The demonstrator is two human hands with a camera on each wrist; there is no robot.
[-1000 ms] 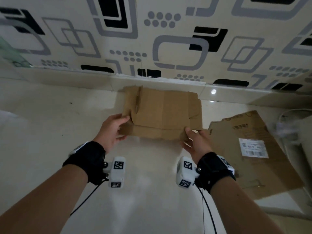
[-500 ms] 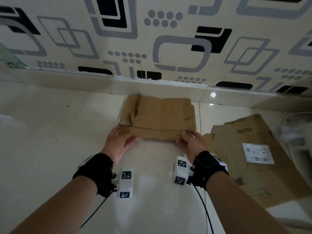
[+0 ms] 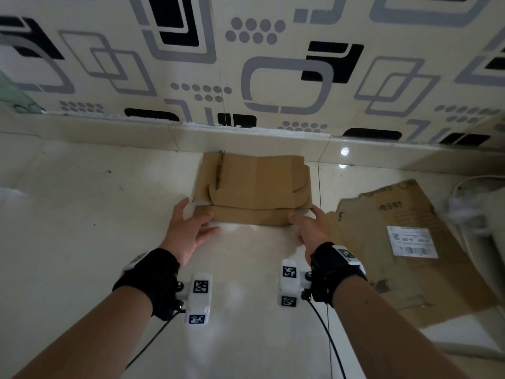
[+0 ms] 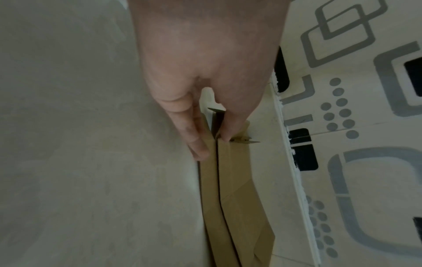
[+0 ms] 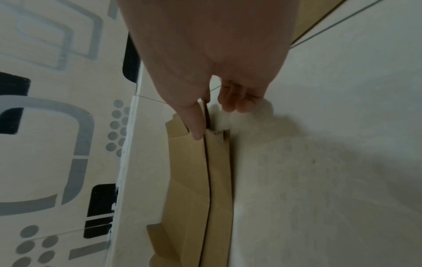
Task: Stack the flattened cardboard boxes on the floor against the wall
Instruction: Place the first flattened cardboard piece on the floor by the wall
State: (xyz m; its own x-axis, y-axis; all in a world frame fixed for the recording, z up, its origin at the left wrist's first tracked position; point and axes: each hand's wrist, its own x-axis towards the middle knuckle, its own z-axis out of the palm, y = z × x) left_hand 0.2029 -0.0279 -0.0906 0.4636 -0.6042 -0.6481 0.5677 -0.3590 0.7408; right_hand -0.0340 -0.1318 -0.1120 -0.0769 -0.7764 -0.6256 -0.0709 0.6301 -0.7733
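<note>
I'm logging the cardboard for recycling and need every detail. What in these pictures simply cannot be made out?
- Print on the white label of the large cardboard sheet: too small and blurred, head view.
- Layers in the folded stack: lower ones covered by the top piece, all views.
- White object on the right: cut by the head view's edge.

- Left and near, the bare floor [image 3: 95,214] lies open — free room for a hand to pass.
- Far side is shut off: the folded cardboard [image 3: 257,184] lies close before the wall [image 3: 246,77].
- Right, a large cardboard sheet [image 3: 369,269] covers the floor, just beside the folded one.
</note>
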